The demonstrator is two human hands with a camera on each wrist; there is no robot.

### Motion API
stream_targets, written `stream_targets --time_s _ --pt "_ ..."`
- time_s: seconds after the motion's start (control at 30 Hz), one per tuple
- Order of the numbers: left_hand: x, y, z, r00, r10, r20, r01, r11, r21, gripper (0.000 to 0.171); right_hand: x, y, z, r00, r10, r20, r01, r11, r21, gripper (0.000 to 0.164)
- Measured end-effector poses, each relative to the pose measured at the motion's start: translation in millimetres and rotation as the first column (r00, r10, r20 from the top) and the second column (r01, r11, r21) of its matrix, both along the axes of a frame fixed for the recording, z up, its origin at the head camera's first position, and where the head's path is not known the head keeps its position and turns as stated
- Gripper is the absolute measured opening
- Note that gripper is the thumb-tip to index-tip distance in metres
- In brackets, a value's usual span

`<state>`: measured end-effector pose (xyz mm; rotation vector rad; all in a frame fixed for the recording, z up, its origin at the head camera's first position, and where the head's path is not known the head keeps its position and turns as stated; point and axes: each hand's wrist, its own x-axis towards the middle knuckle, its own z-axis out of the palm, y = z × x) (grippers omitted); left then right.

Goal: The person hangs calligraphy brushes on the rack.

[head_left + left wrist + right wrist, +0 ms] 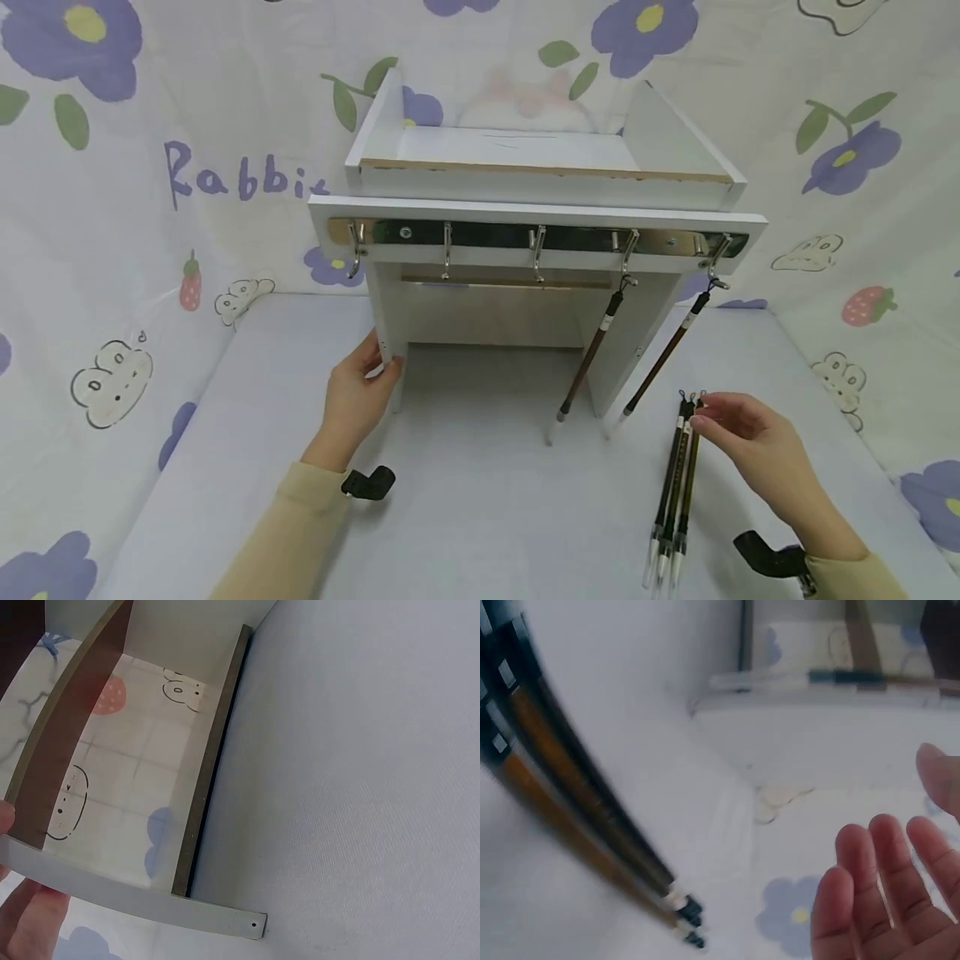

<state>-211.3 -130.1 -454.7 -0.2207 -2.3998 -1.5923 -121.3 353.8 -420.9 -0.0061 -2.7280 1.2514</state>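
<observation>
The left hand (358, 396) is gripping the flat side panel (388, 304) of a smooth white shelf (540, 213), its thumb and fingers pinching the thin edge. The right hand (759, 450) is holding nothing; its fingers are curving gently, spreading a little apart, with the thumb standing well off. It is hovering beside the looped ends of three slim brushes (678, 479), which are lying close together on the white, finely textured table (480, 508); the right wrist view is blurry, but the fingertips are probably not touching them. A shiny metal strip (495, 234) is running along the shelf's front, carrying five curved hooks (447, 250). Two more brushes (591, 360), brown-handled with clear tip covers, are hanging at a slant from the two rightmost hooks. A bare, tan board edge (540, 169) is showing above.
</observation>
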Motion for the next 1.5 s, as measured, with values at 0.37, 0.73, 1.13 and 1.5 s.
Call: stream_targets --time_s 0.37,0.73,1.13,1.5 --pt "0.2 0 -3.3 1.000 -0.007 -0.010 0.007 1.000 -0.004 0.054 -5.6 24 -28.8 0.966 -0.087 0.242 0.092 0.996 -0.010 0.068" --pt "1.1 0 -1.8 1.000 0.002 -0.018 -0.002 1.000 -0.007 0.055 -11.8 32 -46.3 0.912 -0.098 0.398 0.140 0.987 -0.078 0.077" --pt "0.3 1 -0.9 1.000 0.003 -0.022 -0.003 1.000 -0.020 0.054 -13.3 34 -53.2 0.885 -0.131 0.447 0.171 0.984 -0.048 0.079" --pt "1.7 1 1.0 1.000 0.002 -0.012 -0.002 1.000 -0.026 0.055 -15.4 32 -56.7 0.878 -0.167 0.448 0.185 0.983 0.002 0.073"
